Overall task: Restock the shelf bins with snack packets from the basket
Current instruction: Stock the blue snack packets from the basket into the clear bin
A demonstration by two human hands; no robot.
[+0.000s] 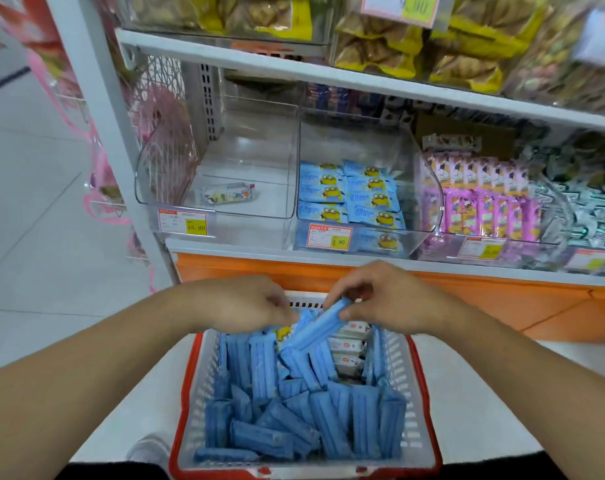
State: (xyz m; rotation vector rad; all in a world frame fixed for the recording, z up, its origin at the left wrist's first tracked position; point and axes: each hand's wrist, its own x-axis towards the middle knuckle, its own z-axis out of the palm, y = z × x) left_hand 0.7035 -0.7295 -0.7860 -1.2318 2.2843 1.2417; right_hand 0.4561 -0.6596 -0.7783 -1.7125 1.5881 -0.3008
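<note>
A red-rimmed white basket (pixel 419 403) below me is filled with several blue snack packets (pixel 294 420) and a few white ones (pixel 349 344). My right hand (pixel 387 299) pinches the top end of one blue packet (pixel 314 329), lifted at a slant over the far end of the basket. My left hand (pixel 245 303) reaches into the far end, fingers curled down among the packets; whether it grips one is hidden. On the shelf above, a clear bin (pixel 359 202) holds matching blue packets with yellow cartoon figures.
The clear bin at left (pixel 218 174) holds a single small packet (pixel 226 194). To the right sit pink packets (pixel 481 202) and grey-black packets (pixel 585 216). Yellow bags (pixel 380 46) fill the shelf above. An orange ledge (pixel 501 299) runs under the bins.
</note>
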